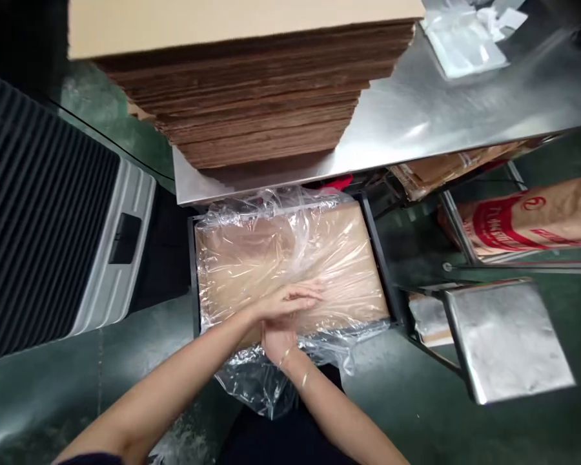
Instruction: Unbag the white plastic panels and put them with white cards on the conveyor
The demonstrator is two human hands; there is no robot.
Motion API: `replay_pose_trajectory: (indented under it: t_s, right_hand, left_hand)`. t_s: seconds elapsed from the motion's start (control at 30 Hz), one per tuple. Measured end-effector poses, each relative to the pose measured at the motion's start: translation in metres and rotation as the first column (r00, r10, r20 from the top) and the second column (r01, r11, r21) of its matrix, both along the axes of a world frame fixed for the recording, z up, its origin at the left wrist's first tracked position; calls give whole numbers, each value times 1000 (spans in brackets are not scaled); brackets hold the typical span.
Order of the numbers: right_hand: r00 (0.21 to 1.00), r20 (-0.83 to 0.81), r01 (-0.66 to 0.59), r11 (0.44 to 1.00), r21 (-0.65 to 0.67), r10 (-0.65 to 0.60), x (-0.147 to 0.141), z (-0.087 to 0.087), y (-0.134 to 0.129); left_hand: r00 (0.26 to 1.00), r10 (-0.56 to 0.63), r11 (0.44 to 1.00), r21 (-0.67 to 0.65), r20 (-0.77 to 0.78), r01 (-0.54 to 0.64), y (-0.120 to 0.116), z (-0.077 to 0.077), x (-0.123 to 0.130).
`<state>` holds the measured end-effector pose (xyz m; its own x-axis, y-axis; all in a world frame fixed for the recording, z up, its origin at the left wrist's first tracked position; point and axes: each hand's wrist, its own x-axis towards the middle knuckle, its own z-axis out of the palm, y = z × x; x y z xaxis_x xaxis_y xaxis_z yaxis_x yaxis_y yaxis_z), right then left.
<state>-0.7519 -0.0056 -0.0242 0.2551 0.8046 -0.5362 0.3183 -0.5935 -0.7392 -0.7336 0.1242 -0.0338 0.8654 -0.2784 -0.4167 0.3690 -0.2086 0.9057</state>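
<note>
The wearer's two forearms converge from the lower corners of the head view and meet at the wrists over a shallow dark frame (378,252). The left hand (290,300), uppermost, lies nearly edge-on with fingers extended toward the right, close above or against the clear plastic film (319,252); it shows no grasp of anything. The right hand (277,339) passes beneath it, wrist encircled by two thin bands; its fingers are hidden, so whether they grip cannot be told. The film spreads over a brown panel (242,265) seated within the frame, creased across the top and hanging loose over the near edge toward the wearer's body. The far edge of the frame sits close to the rim of a metal table (465,110), on which a tall cardboard stack (252,103) rises and overhangs. To the left, a ribbed dark case (43,219) stands near the frame's side; green floor (140,355) shows between them at the near end. To the right, floor also shows before a metal-topped stool (510,342), which stands just beside the frame's near corner.
</note>
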Motion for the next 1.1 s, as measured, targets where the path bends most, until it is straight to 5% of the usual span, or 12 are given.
replay_pose_trajectory:
  t_s: [0.1,0.17,0.23,0.3,0.37,0.53,0.63,0.7,0.8,0.97,1.03,1.1]
  right_hand:
    - [954,-297,71,988,135,-28,-19,27,-77]
    - [752,-547,340,927,-157,-368,-38,26,-140]
    - [399,-462,440,608,-661,-792,-55,4,-184]
    - [117,-333,432,350,-831,-935,-67,-29,-192]
    - [-1,-407,463,360,-810,-914,-79,-57,-168]
    - [133,-610,444,598,-667,-781,-79,-29,-126]
    - [629,-635,322,894,-313,-448,-31,37,-156]
    - [882,-443,159,986,-43,-161,21,74,-158]
    - [982,-145,-83,963,256,124,97,93,-90]
    - [904,161,-425,869,253,395,174,44,86]
    - [841,175,-540,800,260,511,192,15,122]
    - [789,144,-612,745,266,597,202,-11,139]
  left_hand:
    - [967,-239,921,337,89,197,-7,-37,-10]
    - [934,-343,841,477,103,257,0,-55,-18]
    - [916,-384,800,537,113,269,7,-62,-24]
    - [908,-403,789,547,117,280,9,-62,-26]
    - [907,-404,792,541,115,284,8,-60,-25]
    - [925,-351,849,467,148,248,8,-59,-26]
    - [944,-294,896,389,153,216,11,-56,-25]
    - [959,-243,938,288,146,194,12,-51,-23]
    - [998,23,1000,6,57,-23,14,-39,-19]
    - [850,500,824,-212,-165,-526,23,-36,-28]
    - [739,637,672,-311,-220,-672,26,-43,-34]
    - [579,718,389,-468,-385,-794,25,-50,-35]
